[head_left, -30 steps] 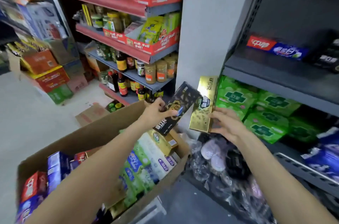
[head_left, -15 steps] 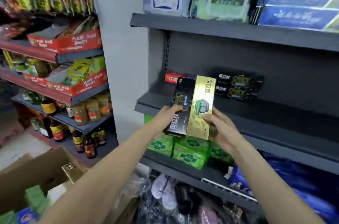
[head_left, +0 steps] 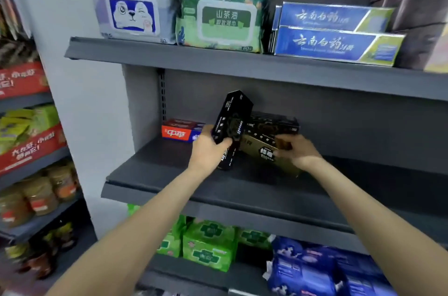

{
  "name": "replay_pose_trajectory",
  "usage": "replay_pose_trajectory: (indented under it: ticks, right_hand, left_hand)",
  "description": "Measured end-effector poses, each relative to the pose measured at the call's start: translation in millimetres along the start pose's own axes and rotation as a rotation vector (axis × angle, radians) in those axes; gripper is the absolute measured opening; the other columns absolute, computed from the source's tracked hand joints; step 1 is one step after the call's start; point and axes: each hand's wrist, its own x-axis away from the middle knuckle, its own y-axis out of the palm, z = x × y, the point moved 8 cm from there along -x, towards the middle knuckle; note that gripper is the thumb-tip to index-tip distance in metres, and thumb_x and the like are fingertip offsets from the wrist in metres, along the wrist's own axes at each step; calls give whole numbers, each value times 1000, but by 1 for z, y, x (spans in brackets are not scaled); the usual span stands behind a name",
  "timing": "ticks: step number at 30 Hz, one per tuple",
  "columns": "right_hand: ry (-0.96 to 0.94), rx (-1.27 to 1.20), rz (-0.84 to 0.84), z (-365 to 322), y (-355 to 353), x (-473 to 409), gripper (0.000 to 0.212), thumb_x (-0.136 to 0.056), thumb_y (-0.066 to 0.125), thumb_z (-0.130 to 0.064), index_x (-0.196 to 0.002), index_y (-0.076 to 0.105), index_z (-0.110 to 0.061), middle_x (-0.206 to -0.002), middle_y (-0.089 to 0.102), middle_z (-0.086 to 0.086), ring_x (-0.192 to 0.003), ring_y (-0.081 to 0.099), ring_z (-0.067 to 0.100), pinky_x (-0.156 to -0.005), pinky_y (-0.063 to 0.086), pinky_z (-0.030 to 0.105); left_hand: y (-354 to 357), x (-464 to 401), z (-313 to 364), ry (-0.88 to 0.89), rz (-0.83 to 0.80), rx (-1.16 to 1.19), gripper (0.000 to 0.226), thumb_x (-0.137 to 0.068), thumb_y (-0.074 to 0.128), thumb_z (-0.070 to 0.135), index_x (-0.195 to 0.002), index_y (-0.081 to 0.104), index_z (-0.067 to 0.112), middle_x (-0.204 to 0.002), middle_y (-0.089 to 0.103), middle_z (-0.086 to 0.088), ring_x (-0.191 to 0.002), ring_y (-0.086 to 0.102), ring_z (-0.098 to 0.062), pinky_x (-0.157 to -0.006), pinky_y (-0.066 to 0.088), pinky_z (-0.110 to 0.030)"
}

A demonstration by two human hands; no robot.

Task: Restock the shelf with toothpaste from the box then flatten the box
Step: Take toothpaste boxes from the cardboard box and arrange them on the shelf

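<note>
The left hand (head_left: 208, 150) grips a long black cardboard toothpaste carton (head_left: 231, 126) near its lower end, fingers curled round it, holding it steeply tilted with its top leaning right; its long axis runs from the shelf board up toward the back panel, probably so it can be turned flat next. The right hand (head_left: 297, 150) pinches the end of a long gold cardboard toothpaste carton (head_left: 264, 157), which lies flat on the dark grey metal shelf (head_left: 169, 174), long axis left to right, just before a stack of black cartons (head_left: 274, 123), likely to line up with them.
</note>
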Motion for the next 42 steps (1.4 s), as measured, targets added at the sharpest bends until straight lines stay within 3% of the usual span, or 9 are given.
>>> replay_pose_trajectory:
  ticks: [5,16,21,25,27,29,32,36,42]
  right_hand:
    - [-103,170,-88,4,13,-41,53,-91,60,-22,-141,42,-21,-141,43,9,-130,41,26,-106,30,30]
    - [-211,546,65,23,43,-50,51,-97,46,-26,-146,30,-25,-141,38,4,-130,36,26,-107,36,38]
    - [-311,580,329,17,40,-36,49,-72,77,-7,-118,66,-22,-120,57,13,-99,59,34,-73,55,42]
    - [-309,587,247,15,40,-39,46,-93,54,-17,-137,47,-28,-129,47,6,-115,46,26,-94,43,36]
    - [-261,453,122,18,36,-45,44,-96,49,-28,-140,43,-27,-134,46,4,-124,42,25,-102,38,34]
    - [-134,26,53,22,19,-45,47,-95,44,-46,-136,46,-26,-131,53,4,-124,48,24,-104,37,37]
    - [26,-673,214,35,-10,-44,45,-92,46,-51,-130,45,-28,-130,56,3,-113,56,18,-101,43,40]
    - [-140,-554,241,28,-22,-41,69,-86,65,-30,-144,29,-28,-133,44,-7,-126,41,10,-109,34,33]
    - [-123,-294,450,41,-24,-33,48,-82,71,-13,-127,57,-15,-124,58,9,-114,54,20,-97,43,27]
  left_hand:
    - [18,-30,8,111,-144,-163,42,-87,65,20,-126,52,13,-111,67,-5,-105,61,-21,-77,42,-20]
    - [34,-51,1,125,-317,-139,51,-88,65,18,-135,47,15,-120,61,1,-106,56,-12,-79,40,-14]
    - [34,-56,3,147,-297,-66,54,-86,66,15,-136,46,15,-119,64,-5,-99,62,-14,-77,51,-17]
    - [34,-55,6,176,-326,-34,54,-85,67,15,-136,47,17,-119,64,-2,-100,61,-12,-77,52,-15]
    - [36,-55,4,162,-355,-31,55,-85,69,17,-136,47,19,-121,63,-2,-104,62,-14,-84,53,-25]
    - [38,-55,6,171,-373,-75,55,-84,69,19,-135,48,21,-121,64,-2,-104,63,-15,-88,53,-28]
    - [46,-55,17,222,-456,-172,55,-85,68,21,-136,47,23,-122,64,0,-104,62,-15,-91,51,-30]
    - [65,-60,31,313,-532,-489,59,-86,65,35,-140,41,32,-136,53,2,-124,47,-19,-108,36,-39]
    - [91,-70,44,439,-463,-736,58,-89,59,41,-143,38,34,-145,40,-4,-137,28,-25,-111,22,-42]
